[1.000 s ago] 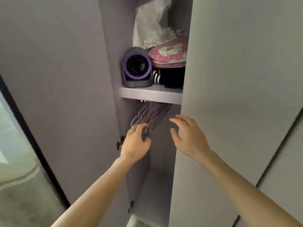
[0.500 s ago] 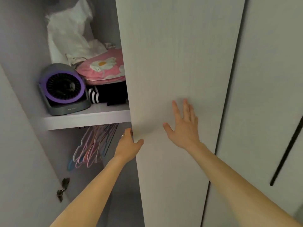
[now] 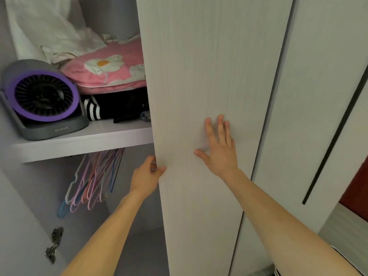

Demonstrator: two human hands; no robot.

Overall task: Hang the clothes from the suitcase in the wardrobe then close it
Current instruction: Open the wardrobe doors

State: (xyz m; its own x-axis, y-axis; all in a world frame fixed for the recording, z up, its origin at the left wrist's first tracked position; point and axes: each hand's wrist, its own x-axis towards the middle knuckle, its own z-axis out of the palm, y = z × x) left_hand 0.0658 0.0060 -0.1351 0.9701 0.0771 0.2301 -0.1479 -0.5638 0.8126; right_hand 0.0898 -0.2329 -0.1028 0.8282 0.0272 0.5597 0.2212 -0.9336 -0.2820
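Here the thumb point(image 3: 161, 168) of the left hand point(image 3: 148, 176) lies on the front of the wardrobe door point(image 3: 199, 76), and the other fingers curl round its free edge out of sight, so this hand clamps the edge. The fingers point(image 3: 220, 126) of the right hand point(image 3: 220, 154) are straight and slightly spread, with the palm flat on the door's face, holding nothing. The door stands upright with its long axis vertical. Its free edge runs straight up and down through the left hand's grip. The right hand sits further right on the panel, between that edge and the seam with the next panel. The left hand is therefore the nearer one to the opening, and it looks better placed to swing the door. The open part of the wardrobe point(image 3: 137, 156) lies left of the left hand. There, a bunch of bare coloured hangers point(image 3: 89, 182) hangs just under the shelf point(image 3: 79, 146), near the left hand but apart from it. A purple-ringed fan point(image 3: 43, 96) and a pink cushion point(image 3: 107, 72) sit on the shelf above. Neither the clothes to be hung nor the suitcase is in view, so the hanging seems not yet done.
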